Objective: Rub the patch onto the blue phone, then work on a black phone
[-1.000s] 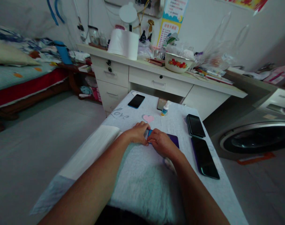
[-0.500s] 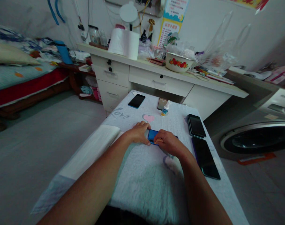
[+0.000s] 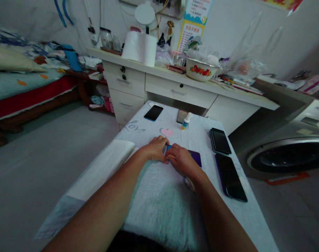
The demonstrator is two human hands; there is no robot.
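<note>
A blue-purple phone (image 3: 195, 158) lies flat on the cloth-covered table, its back showing blue at one end and purple at the other. My left hand (image 3: 157, 148) grips its left end between thumb and fingers, holding it down. Over the left part of the phone, my right hand (image 3: 179, 155) is closed and presses on the surface with a small orange-tan cloth (image 3: 171, 156) that mostly hides under the fingers. Beyond the hands stands a small white-capped spray bottle (image 3: 185, 122) with a blue and yellow label.
A dark phone (image 3: 153, 113) lies at the far left and another phone (image 3: 182, 116) behind the bottle. Along the right edge are stacked phones (image 3: 220, 141) and a tablet (image 3: 231, 177). A folded white cloth (image 3: 101, 168) lies left. Behind is a desk (image 3: 159, 84); a washing machine (image 3: 293, 140) stands right.
My right hand has slid left along the phone, closer to my left hand, uncovering the purple right end. My left hand keeps its place.
</note>
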